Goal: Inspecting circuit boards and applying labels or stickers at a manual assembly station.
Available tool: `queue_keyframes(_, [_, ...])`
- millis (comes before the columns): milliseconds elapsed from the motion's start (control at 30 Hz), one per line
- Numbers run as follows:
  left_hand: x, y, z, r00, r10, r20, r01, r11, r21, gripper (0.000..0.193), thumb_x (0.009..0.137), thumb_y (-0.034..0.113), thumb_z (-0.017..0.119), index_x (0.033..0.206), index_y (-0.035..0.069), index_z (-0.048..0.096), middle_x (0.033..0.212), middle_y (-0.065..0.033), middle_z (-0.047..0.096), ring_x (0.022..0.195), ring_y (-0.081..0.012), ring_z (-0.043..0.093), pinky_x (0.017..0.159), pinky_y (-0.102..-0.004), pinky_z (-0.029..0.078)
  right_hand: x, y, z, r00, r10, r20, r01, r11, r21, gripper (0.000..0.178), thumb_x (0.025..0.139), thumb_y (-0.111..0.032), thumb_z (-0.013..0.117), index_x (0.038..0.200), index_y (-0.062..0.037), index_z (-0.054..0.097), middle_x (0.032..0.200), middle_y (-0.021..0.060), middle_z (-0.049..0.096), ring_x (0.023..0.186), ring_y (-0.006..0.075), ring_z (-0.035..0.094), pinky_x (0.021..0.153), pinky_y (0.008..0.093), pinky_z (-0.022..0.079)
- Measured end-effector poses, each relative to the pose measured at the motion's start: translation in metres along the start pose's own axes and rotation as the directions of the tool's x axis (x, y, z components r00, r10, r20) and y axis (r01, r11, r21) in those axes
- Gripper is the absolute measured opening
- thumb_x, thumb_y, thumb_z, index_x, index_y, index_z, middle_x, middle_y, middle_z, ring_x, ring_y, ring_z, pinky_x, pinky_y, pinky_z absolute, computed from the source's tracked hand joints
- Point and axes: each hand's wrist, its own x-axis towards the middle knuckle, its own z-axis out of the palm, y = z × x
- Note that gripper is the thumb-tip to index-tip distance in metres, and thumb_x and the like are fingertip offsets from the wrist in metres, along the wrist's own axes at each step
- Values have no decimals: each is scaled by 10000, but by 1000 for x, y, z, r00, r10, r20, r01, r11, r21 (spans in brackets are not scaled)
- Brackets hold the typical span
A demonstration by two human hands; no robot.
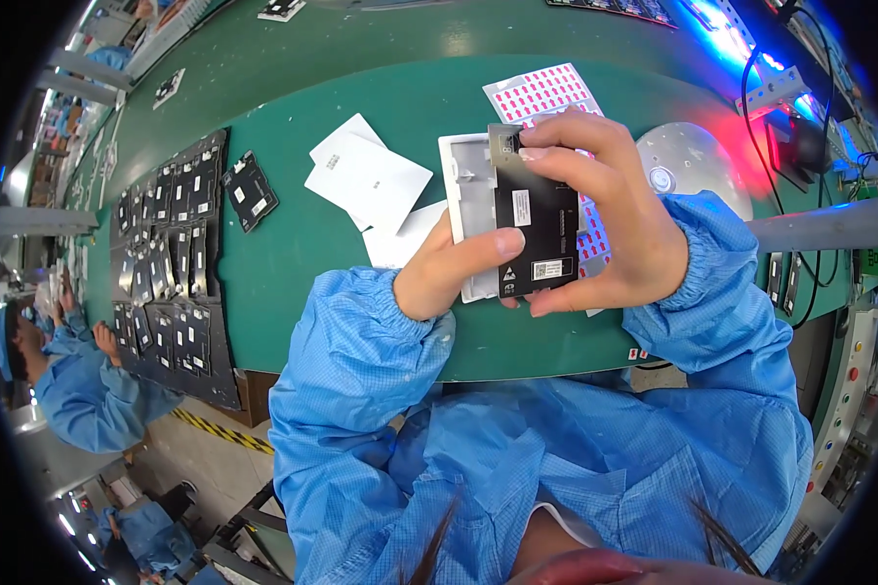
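Above the green table, my left hand [437, 270] grips a white plastic housing [470, 174] from its left side, its thumb lying on a flat black module [541, 229]. This module has white labels and a metallic grey upper end, and it partly covers the housing. My right hand [619, 200] is closed around the module, fingers on its upper end and thumb at its lower edge. Whether the module is seated in the housing or held just over it, I cannot tell. Left of my hands lie white flat covers [376, 185], overlapping one another.
Rows of black modules lie on a dark tray [226, 341] at the left, with a single module [250, 190] beside it. Sheets of red arrow stickers [546, 93] lie beyond and under my right hand. A round metal plate [693, 161], cables and co-workers [93, 380] surround the table.
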Motion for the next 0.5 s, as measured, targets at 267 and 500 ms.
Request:
queue_keyframes(267, [0, -15, 4, 997, 64, -34, -66, 996, -63, 645, 762, 222, 590, 1296, 16, 294, 1178, -117, 447, 1080, -214, 482, 894, -331, 425, -3, -3, 4, 991, -41, 125, 52, 995, -86, 712, 433, -296, 808, 1081, -123, 570, 1185, 159, 398, 1062, 371, 408, 925, 492, 344])
queue_keyframes(500, [-1, -1, 12, 999, -6, -40, 15, 975, 220, 598, 697, 113, 640, 1222, 10, 373, 1117, -125, 483, 1024, -216, 505, 840, -327, 441, -4, -4, 9, 989, -112, 99, 123, 985, -118, 637, 459, -443, 764, 1001, -131, 643, 1194, 157, 421, 1069, 367, 413, 934, 533, 308])
